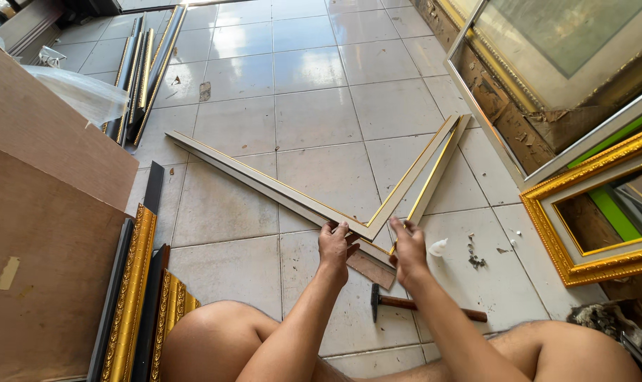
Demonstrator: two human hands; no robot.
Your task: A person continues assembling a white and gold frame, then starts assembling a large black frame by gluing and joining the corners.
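I sit on a tiled floor. A long white moulding strip with a gold edge [257, 179] runs from upper left to a mitred corner near my hands. There it meets a second strip [414, 173] rising to the upper right. My left hand [334, 247] grips the corner joint of these two strips. My right hand [408, 247] holds the lower end of a third gold-edged strip [440, 170], lying beside the second. A small brown wooden block [372, 267] lies under the corner. A hammer [420, 305] rests on the floor just below my right hand.
Brown boards [45, 212] lean at the left, with ornate gold mouldings [131, 290] and dark strips [141, 71] beside them. Finished gold frames [590, 212] and a large framed picture [547, 78] stand at the right. A scrap of white paper [438, 247] and debris [475, 260] lie near my right hand.
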